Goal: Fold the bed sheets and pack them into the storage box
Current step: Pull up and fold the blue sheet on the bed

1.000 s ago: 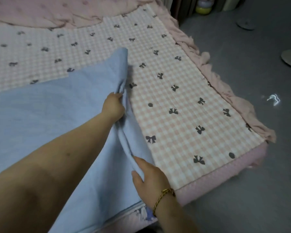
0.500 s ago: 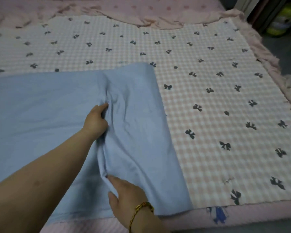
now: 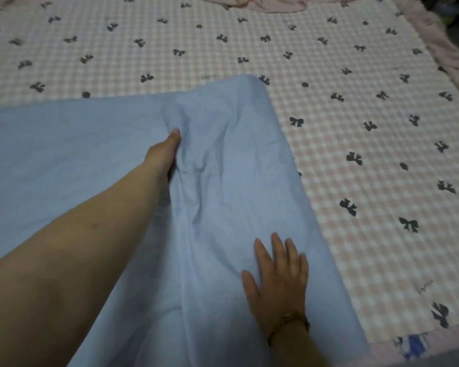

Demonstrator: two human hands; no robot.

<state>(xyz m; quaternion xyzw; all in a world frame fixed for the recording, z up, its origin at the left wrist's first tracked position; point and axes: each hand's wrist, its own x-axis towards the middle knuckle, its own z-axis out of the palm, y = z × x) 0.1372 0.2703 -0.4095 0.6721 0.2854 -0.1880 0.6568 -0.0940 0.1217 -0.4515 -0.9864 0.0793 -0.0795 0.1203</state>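
A light blue bed sheet [image 3: 77, 160] lies spread over the left and middle of the bed, with its right part folded over and wrinkled. My left hand [image 3: 164, 152] reaches out to the fold near the sheet's far edge. Its thumb lies on top and its fingers are tucked out of sight under the cloth, holding it. My right hand [image 3: 278, 271], with a gold bracelet on the wrist, rests flat with straight fingers on the near right part of the sheet. No storage box is in view.
The sheet lies on a pink checked bed cover [image 3: 355, 75] printed with dark bows. A crumpled pink cloth [image 3: 265, 2] sits at the far edge. The bed's frilled pink border [image 3: 451, 56] runs along the right, and its near edge is at the bottom right.
My right hand has let go of the sheet's fold and now lies flat on the cloth further right. The raised fold has settled onto the sheet. My left hand stays at the fold.
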